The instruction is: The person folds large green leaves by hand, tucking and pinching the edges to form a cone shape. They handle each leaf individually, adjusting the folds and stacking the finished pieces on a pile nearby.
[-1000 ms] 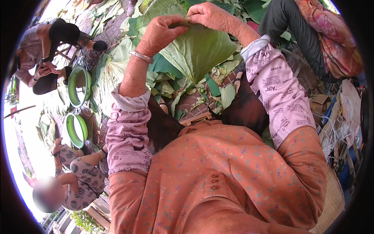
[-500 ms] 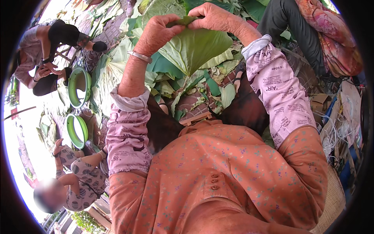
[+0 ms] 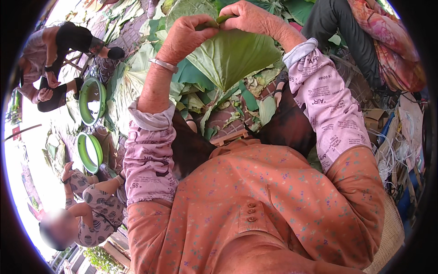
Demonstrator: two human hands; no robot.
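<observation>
There at twelve o'clock hangs a broad green leaf (image 3: 235, 57), its upper edge clamped in the pinched grip of left hand (image 3: 188, 39) and right hand (image 3: 255, 20). Loose leaves (image 3: 267, 111) litter the paving (image 3: 224, 119) beneath; two green rings (image 3: 83, 107) stand toward nine, a co-worker (image 3: 385, 50) at two.

The leaf (image 3: 235, 59) at upper centre looks matt and ribbed, the bangle (image 3: 164, 65) smooth metal. Hoops (image 3: 83, 153) at left are smooth plastic; the shirt (image 3: 219, 182), lower centre, is matt cloth.
</observation>
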